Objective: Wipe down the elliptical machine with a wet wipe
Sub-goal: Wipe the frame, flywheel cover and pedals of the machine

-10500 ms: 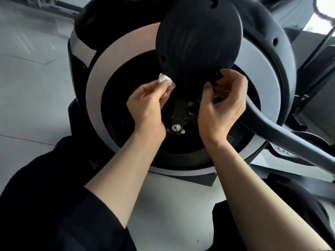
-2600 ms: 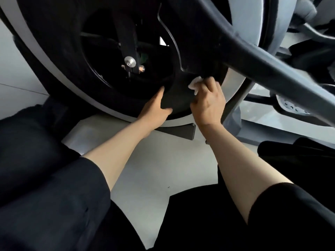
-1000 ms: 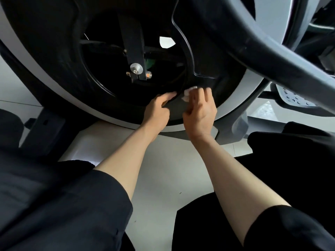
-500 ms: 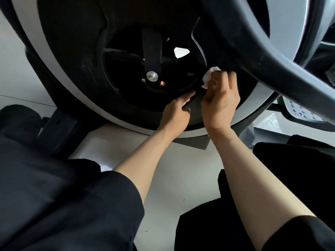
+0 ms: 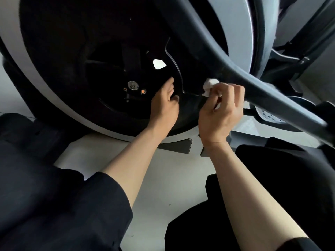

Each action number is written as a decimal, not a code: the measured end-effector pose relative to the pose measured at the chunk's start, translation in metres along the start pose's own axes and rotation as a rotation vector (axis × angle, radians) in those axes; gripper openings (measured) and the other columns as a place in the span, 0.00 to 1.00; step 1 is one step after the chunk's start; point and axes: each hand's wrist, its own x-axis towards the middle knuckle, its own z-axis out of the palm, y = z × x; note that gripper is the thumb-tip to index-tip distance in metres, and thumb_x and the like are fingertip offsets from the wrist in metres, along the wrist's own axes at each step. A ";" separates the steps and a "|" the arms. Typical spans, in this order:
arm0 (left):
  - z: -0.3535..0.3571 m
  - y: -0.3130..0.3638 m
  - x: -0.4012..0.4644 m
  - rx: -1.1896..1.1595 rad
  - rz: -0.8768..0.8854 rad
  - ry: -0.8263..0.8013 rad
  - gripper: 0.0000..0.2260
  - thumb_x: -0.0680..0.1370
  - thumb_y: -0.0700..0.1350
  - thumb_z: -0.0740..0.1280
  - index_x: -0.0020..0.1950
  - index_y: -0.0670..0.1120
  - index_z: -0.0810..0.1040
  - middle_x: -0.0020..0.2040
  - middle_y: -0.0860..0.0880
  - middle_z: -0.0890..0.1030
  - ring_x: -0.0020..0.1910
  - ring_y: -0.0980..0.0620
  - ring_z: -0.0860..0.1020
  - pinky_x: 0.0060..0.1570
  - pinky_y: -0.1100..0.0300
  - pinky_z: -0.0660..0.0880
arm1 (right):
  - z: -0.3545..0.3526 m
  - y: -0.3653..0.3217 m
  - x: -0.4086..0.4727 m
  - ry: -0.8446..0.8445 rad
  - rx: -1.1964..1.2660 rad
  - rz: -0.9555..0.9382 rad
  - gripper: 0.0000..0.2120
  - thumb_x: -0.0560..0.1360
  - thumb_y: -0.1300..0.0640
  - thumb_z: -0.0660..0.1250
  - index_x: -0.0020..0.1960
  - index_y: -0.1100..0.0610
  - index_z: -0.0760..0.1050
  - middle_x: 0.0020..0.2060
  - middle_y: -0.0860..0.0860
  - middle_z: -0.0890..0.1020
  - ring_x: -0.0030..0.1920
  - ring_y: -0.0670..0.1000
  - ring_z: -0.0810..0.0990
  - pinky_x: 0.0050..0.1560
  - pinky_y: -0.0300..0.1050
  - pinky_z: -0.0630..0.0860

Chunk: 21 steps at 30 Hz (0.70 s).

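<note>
1. Right hand (image 5: 220,113) up at the wheel housing, fingers curled tight round a bunched wipe (image 5: 210,86); the white wad pokes out above the knuckles.
2. The wipe sits against the dark inner cover (image 5: 192,84), right below where the grey crank arm (image 5: 253,84) crosses. That arm runs on a long diagonal, from upper left down to lower right, just above the fingers.
3. Left hand (image 5: 165,107) reaches into the black recess, fingers bent over the cover's curved edge, apparently holding it steady. Whether it truly grips, I cannot tell.
4. The key relation: the uncleaned arm lies up and to the right of the wipe, nearly touching it, and the right hand is clearly the nearer 1.
5. My call: the next stroke should follow that diagonal.
6. No containers in sight; the recess shows only a bolt (image 5: 132,85) and dark metalwork.
</note>
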 end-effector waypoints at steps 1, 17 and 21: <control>0.001 0.003 -0.001 -0.023 0.007 0.020 0.25 0.79 0.28 0.56 0.75 0.44 0.64 0.73 0.39 0.68 0.72 0.49 0.67 0.71 0.58 0.66 | -0.003 -0.001 0.003 0.034 0.001 -0.028 0.07 0.71 0.75 0.64 0.40 0.66 0.78 0.38 0.58 0.78 0.40 0.48 0.71 0.38 0.33 0.66; 0.007 0.046 -0.019 -0.343 -0.034 -0.205 0.18 0.81 0.32 0.59 0.70 0.43 0.71 0.62 0.41 0.79 0.59 0.50 0.79 0.64 0.56 0.74 | -0.005 -0.007 0.026 0.082 0.007 0.059 0.10 0.70 0.72 0.64 0.42 0.62 0.83 0.39 0.59 0.78 0.40 0.47 0.73 0.41 0.27 0.64; -0.003 0.053 -0.018 -0.388 0.006 -0.192 0.17 0.82 0.33 0.58 0.69 0.43 0.72 0.64 0.45 0.79 0.61 0.54 0.78 0.64 0.59 0.73 | 0.012 -0.037 0.028 0.065 0.066 0.071 0.10 0.70 0.70 0.64 0.42 0.60 0.83 0.40 0.58 0.79 0.40 0.47 0.73 0.38 0.29 0.64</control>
